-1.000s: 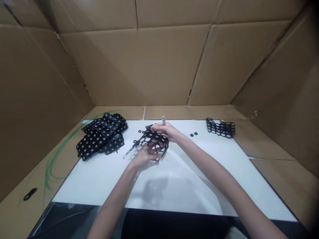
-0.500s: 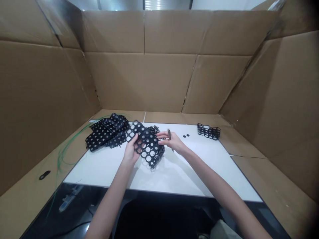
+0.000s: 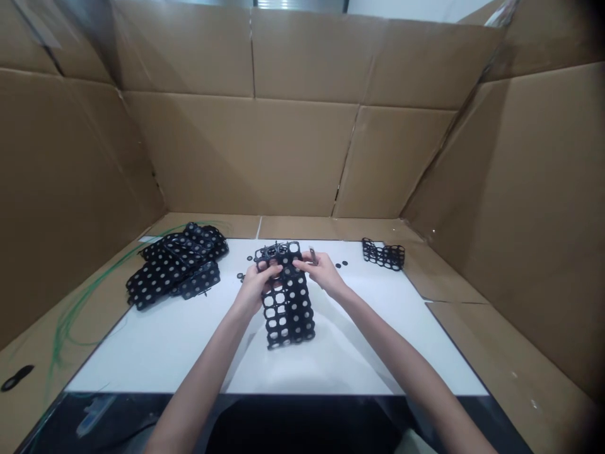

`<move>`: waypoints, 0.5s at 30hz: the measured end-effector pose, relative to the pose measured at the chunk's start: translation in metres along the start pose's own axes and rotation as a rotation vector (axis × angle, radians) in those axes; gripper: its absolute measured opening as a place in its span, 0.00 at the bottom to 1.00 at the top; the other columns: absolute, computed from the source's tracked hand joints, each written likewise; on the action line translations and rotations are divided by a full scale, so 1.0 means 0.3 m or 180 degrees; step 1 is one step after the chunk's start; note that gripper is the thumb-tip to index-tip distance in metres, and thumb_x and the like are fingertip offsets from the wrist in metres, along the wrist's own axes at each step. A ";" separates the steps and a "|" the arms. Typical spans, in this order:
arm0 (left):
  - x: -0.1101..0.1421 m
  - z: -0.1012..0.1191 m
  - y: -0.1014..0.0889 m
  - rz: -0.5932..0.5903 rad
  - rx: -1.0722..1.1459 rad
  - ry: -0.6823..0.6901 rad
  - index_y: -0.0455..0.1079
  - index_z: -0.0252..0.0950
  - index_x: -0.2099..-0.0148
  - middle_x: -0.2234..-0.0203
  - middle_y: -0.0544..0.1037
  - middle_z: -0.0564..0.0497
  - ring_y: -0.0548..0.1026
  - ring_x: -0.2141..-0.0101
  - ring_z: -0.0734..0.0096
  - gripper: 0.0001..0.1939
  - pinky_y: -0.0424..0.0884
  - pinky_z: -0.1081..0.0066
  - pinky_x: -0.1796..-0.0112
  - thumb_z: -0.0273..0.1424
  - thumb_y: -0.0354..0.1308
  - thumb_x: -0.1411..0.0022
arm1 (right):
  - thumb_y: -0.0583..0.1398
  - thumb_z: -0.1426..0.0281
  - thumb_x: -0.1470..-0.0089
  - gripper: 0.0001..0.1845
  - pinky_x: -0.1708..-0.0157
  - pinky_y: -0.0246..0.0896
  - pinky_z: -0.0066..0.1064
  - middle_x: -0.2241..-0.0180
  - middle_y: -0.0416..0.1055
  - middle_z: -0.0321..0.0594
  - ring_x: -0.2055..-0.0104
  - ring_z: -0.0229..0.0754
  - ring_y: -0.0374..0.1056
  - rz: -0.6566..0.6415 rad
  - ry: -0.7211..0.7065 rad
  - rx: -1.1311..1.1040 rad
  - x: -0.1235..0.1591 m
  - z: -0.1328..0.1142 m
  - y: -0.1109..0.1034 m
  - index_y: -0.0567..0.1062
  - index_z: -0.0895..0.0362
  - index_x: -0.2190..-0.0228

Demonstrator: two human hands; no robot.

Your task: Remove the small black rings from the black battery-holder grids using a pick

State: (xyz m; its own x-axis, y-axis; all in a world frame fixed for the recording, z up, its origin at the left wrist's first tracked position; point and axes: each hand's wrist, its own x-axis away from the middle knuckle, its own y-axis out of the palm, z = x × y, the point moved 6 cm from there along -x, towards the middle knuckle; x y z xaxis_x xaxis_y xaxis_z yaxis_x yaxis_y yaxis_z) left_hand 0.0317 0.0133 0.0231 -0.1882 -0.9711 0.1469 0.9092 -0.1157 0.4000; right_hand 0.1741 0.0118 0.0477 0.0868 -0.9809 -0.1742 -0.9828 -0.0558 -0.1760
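Observation:
A black perforated sheet hangs above the middle of the white board, held between both hands. Its left columns show open round holes, while the right part is dotted with grey-white spots. My left hand is closed on its upper left side, thumb across the front. My right hand pinches the upper right edge. A slim metallic tool, its kind unclear, sticks up from the fingers of that hand. Small black discs lie on the board just left of the sheet, some partly hidden.
A pile of black spotted sheets lies at the left of the white board. A black open lattice strip is at the far right, with two discs nearer the middle. Green strands trail along the left. Cardboard walls enclose the board.
The sheet has turned from a slant to nearly upright, its lower end toward me. Both hands have come closer together, and my right hand now pinches its edge. The view has shifted slightly.

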 end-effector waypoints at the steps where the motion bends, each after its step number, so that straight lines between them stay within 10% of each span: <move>1: -0.018 -0.002 0.000 0.0021 -0.0041 -0.0010 0.72 0.32 0.68 0.76 0.76 0.51 0.72 0.77 0.76 0.12 0.67 0.76 0.76 0.30 0.65 0.58 | 0.60 0.58 0.58 0.16 0.79 0.48 0.24 0.79 0.63 0.33 0.78 0.31 0.55 0.0006 -0.0019 0.0023 -0.009 0.014 -0.001 0.70 0.60 0.78; 15: -0.206 -0.192 -0.106 0.0203 -0.0356 -0.0517 0.73 0.30 0.70 0.80 0.75 0.50 0.68 0.82 0.77 0.13 0.61 0.77 0.81 0.34 0.65 0.58 | 0.57 0.62 0.51 0.14 0.65 0.58 0.31 0.65 0.69 0.42 0.69 0.38 0.61 0.0630 -0.0201 0.1030 -0.056 0.104 -0.074 0.74 0.57 0.66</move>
State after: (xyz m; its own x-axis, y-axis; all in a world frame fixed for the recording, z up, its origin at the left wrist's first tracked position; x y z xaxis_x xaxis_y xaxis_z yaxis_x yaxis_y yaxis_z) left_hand 0.0357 0.0648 -0.0507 -0.1782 -0.9317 0.3163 0.9551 -0.0864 0.2835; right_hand 0.1995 0.0352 0.0245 -0.0796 -0.9528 -0.2930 -0.8801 0.2052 -0.4281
